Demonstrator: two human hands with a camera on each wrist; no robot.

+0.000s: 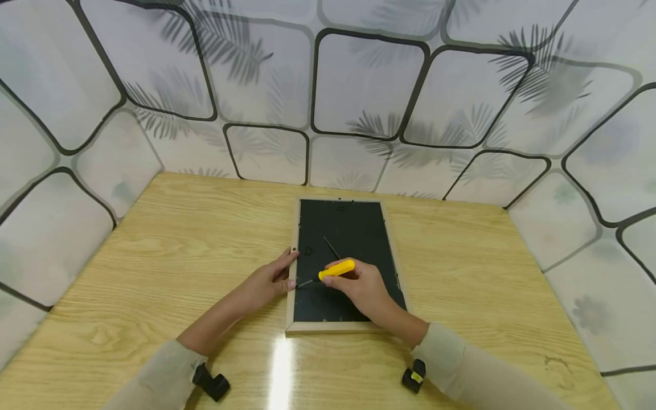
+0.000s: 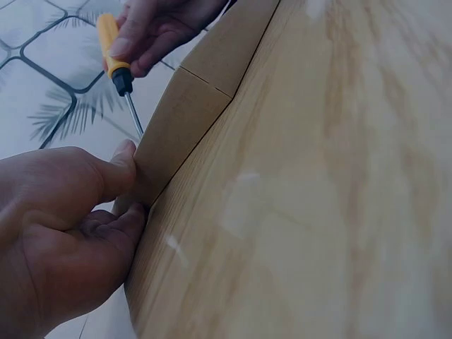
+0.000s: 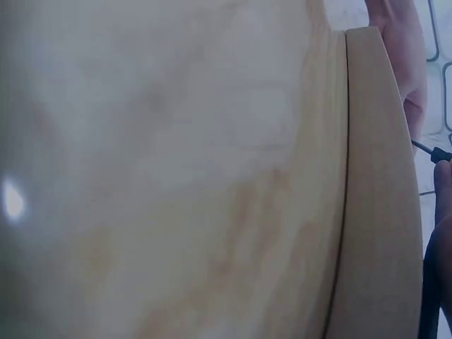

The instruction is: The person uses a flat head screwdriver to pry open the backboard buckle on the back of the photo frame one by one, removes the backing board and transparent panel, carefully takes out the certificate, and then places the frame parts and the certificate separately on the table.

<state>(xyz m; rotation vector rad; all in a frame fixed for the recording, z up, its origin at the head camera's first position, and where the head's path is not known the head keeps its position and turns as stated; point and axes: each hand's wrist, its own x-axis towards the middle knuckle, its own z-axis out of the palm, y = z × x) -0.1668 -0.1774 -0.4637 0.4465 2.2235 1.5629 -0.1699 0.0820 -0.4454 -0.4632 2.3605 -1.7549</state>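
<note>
A picture frame [image 1: 296,228] with a pale wooden border lies back side up, its black backing board [image 1: 353,225] showing. My left hand [image 1: 266,285] grips the left border, thumb on top and fingers against the outer side. In the left wrist view the thumb [image 2: 123,169] sits right at the border's upper edge. My right hand [image 1: 366,287] pinches the yellow handle of a screwdriver [image 1: 336,269]. Its metal shaft [image 1: 306,283] slants down-left, with the tip at the inner left edge close to my left thumb. A thin dark rod [image 1: 331,247] lies over the backing, one end hidden behind my right hand.
The frame lies on a light wood-grain table [image 1: 205,228]. Patterned fabric walls [image 1: 359,85] rise along the back and both sides. Small dark tabs [image 1: 384,221] dot the inner border. Each sleeve cuff carries a small black camera [image 1: 212,384].
</note>
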